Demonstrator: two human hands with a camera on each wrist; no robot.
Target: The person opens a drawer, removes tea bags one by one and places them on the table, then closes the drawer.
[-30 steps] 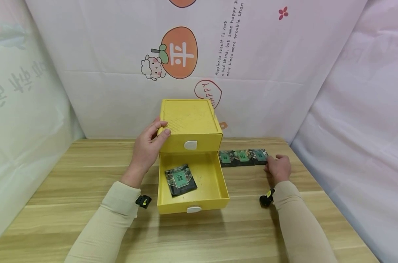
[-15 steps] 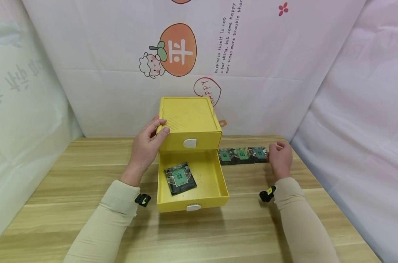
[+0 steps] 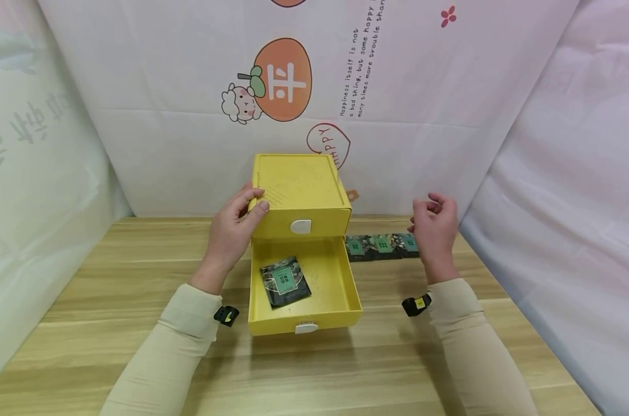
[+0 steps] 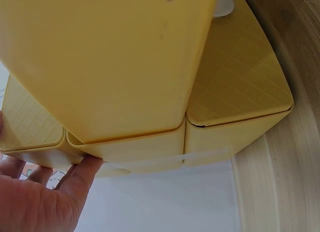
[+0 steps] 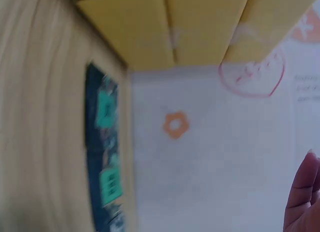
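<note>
A yellow three-tier drawer cabinet (image 3: 298,179) stands in the middle, its middle drawer (image 3: 327,283) pulled out. One black sachet with a green label (image 3: 285,282) lies tilted in that drawer, toward the left. My left hand (image 3: 232,231) grips the upper left edge of the cabinet, thumb near the front corner and fingers over the edge. To the right of the cabinet, a row of three similar sachets (image 3: 383,245) lies on the table. Above the right end of that row my right hand (image 3: 436,231) is raised, fingers loosely curled around nothing, overlapping the last sachet in the head view.
The wooden table (image 3: 137,323) carries everything. A white printed sheet (image 3: 189,150) hangs right behind the cabinet, and a white cloth (image 3: 553,190) closes off the right side. The pulled-out drawer projects toward the person, its white handle (image 3: 306,328) at the front.
My right hand has lifted away from the right end of the sachet row, up and slightly left. The left hand, the drawer and the sachets stay in place.
</note>
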